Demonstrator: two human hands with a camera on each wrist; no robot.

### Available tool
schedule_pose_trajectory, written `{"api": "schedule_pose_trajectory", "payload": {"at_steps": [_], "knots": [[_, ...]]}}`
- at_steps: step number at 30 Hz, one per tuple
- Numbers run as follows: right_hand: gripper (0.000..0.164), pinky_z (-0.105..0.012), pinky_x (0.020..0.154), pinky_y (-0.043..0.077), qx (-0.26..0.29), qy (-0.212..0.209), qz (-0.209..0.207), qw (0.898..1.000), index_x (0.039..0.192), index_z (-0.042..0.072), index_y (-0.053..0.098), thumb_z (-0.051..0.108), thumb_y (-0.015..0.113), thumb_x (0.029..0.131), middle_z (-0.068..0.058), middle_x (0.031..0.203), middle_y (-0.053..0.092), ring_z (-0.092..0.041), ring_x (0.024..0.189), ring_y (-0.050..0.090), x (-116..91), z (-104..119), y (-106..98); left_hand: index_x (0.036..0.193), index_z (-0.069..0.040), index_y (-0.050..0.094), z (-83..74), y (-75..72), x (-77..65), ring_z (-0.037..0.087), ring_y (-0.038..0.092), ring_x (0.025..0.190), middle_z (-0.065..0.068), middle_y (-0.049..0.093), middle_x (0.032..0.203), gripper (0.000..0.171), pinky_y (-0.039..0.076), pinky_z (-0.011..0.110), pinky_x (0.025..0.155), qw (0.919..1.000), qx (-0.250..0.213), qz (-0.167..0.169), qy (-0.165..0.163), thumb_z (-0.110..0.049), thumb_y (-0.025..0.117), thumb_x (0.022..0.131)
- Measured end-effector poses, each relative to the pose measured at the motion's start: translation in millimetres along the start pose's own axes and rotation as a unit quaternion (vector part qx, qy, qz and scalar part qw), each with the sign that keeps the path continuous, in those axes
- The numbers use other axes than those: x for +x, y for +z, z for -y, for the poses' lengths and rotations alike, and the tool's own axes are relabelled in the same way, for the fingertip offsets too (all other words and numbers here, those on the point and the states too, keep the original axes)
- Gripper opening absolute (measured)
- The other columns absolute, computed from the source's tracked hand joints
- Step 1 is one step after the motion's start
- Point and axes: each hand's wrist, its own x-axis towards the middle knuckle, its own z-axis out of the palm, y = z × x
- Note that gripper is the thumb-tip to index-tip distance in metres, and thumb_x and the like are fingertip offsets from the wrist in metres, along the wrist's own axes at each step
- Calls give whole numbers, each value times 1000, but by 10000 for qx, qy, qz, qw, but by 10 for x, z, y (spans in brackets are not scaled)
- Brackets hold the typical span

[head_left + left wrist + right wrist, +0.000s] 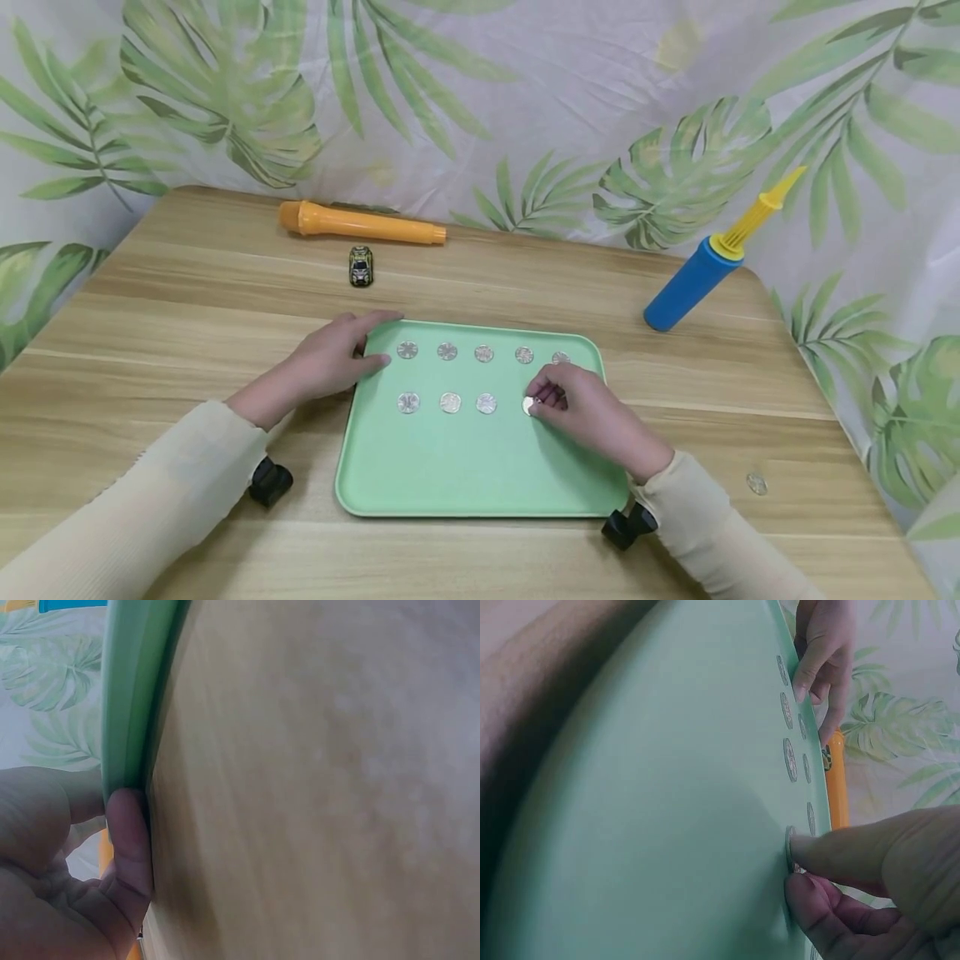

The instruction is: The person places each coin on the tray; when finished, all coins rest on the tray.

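Observation:
A light green tray (480, 467) lies on the table with coins in two rows. My left hand (333, 358) holds the tray's far left corner, its thumb over the left rim and a finger along the far rim; in the left wrist view a fingertip (127, 806) touches the outer wall. My right hand (588, 412) pinches a silver coin (528, 406) at the right end of the nearer row, low over or touching the tray. Beside it lies another coin (486, 403). The far row's rightmost coin (561, 357) is partly hidden behind the right hand.
Behind the tray are a toy car (361, 267) and an orange toy microphone (363, 225). A blue and yellow hand pump (693, 283) is at the back right. One loose coin (757, 483) lies on the wooden table (750, 400) near the right sleeve. Leaf-patterned cloth (555, 100) hangs behind.

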Motion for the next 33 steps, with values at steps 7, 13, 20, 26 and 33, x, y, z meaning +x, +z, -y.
{"api": "schedule_pose_trajectory", "payload": {"at_steps": [7, 13, 20, 26, 33], "knots": [[5, -36, 94, 56, -198, -58, -6, 9998, 98, 5, 72, 2, 74, 95, -2, 90, 72, -5, 82, 60, 1, 23, 9, 160, -13, 42, 4, 3, -5, 27, 52, 89, 19, 57, 106, 64, 41, 32, 67, 10000, 3, 2, -9, -19, 68, 102], [6, -22, 76, 56, -93, 41, -30, 9999, 101, 4, 72, 3, 73, 95, -4, 93, 71, -8, 84, 62, -15, 6, 16, 160, -14, 42, 7, 2, -3, 27, 52, 88, 20, 56, 106, 64, 41, 32, 66, 10000, 26, 2, -26, -20, 68, 102], [9, -25, 82, 58, -22, 274, -30, 9996, 108, 7, 73, 10, 70, 100, -2, 97, 71, -11, 89, 62, -96, -8, -40, 160, -13, 42, -6, -5, -5, 28, 52, 91, 21, 57, 109, 65, 42, 33, 68, 10000, 33, 10, -39, -22, 68, 102], [13, -27, 83, 59, 77, 318, 92, 9994, 112, 5, 72, 13, 67, 102, -4, 101, 72, -14, 94, 64, -208, -21, -145, 160, -14, 42, 1, 4, -8, 28, 53, 90, 21, 57, 109, 64, 42, 32, 68, 10000, 48, 13, -60, -21, 67, 102], [12, -24, 78, 60, 45, 345, -652, 9973, 111, 3, 73, 8, 68, 101, -5, 100, 74, -16, 93, 66, -467, -115, -245, 160, -14, 42, -4, 8, 0, 28, 53, 90, 21, 57, 108, 64, 43, 32, 68, 10000, 59, 7, -29, -20, 67, 102]]}}
